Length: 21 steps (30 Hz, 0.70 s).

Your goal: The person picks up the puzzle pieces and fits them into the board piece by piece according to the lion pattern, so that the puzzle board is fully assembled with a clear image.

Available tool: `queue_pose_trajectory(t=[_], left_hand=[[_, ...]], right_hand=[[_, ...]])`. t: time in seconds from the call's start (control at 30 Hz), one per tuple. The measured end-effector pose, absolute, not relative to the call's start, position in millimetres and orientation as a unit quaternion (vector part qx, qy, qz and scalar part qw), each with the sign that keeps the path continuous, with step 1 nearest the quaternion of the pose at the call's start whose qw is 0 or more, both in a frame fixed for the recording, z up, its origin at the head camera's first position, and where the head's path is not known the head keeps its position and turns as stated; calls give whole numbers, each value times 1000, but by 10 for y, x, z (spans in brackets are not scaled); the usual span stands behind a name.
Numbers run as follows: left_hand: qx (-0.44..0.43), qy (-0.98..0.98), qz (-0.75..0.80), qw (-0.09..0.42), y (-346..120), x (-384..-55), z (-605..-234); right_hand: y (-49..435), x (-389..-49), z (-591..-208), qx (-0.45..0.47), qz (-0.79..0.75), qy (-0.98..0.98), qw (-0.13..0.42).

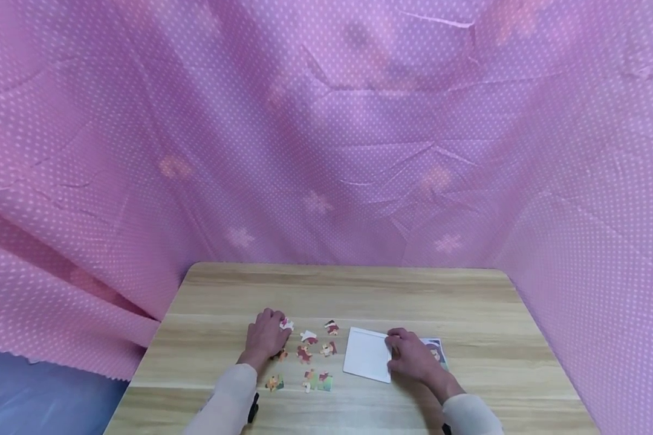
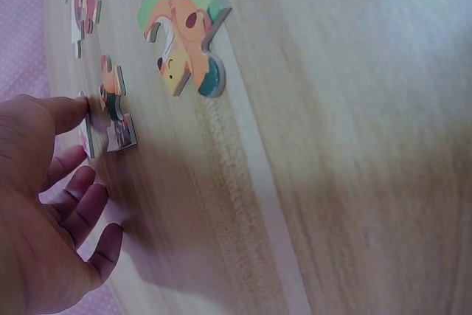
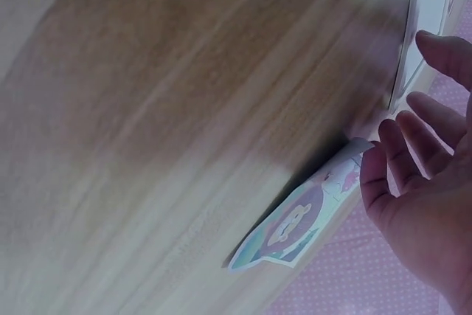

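My left hand point(image 1: 265, 334) is at the left of a scattered group of jigsaw puzzle pieces. Its thumb and index finger pinch the edges of one pale puzzle piece point(image 2: 86, 134), partly hidden by the fingers. Right beside it lies an orange and dark piece point(image 2: 110, 94). At the right edge of a white puzzle tray point(image 1: 366, 355), my right hand point(image 1: 413, 356) rests with loosely bent fingers; thumb and fingertips touch that edge. A printed picture card point(image 1: 434, 349) lies partly under the right hand, one end lifted off the table in the right wrist view.
More loose pieces lie between left hand and tray, among them a red one point(image 1: 305, 354) and a white-backed one point(image 1: 308, 336). Nearer me are a joined green cluster point(image 1: 318, 380) and an orange fox piece point(image 1: 274, 382). A pink dotted cloth point(image 1: 326, 151) hangs around the wooden table point(image 1: 468, 302).
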State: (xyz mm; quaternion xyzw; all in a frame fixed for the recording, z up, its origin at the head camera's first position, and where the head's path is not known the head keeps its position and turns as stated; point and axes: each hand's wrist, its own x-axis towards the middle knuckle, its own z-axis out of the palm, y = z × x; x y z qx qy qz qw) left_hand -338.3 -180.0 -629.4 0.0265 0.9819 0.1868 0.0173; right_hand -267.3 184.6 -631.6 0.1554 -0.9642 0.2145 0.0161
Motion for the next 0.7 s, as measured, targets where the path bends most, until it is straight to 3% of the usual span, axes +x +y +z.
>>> queue_pose_trajectory(t=[0.33, 0.7], left_hand=[[22, 980, 199, 19, -1802, -3366, -6298], [-2, 975, 220, 22, -1790, -3331, -6311]], right_hand=[[1824, -2592, -6277, 161, 203, -966, 24], [1858, -2552, -6313, 137, 222, -965, -15]])
